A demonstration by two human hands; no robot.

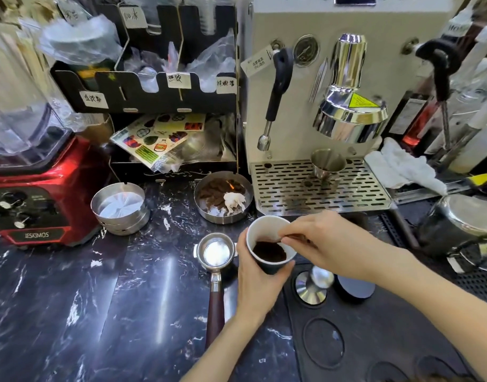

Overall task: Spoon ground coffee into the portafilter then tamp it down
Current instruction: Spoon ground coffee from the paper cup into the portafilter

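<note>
Scooping coffee from the cup.
The left hand [260,282] wraps the cup [269,245]; the right hand [323,239] pinches a spoon [287,237] inside it. The portafilter [216,253] sits just left of the cup, nearest the left hand, basket empty, handle pointing toward the person; the tamper [314,283] stands below the right hand.

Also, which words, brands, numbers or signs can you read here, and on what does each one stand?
"IESKIMOS": front plate of the red blender base.
Yellow warning triangle, no words: sticker on the espresso machine's chrome group head.
Handwritten Chinese labels on the black organizer: too blurred to read.
Hanging tag: too small.
</note>
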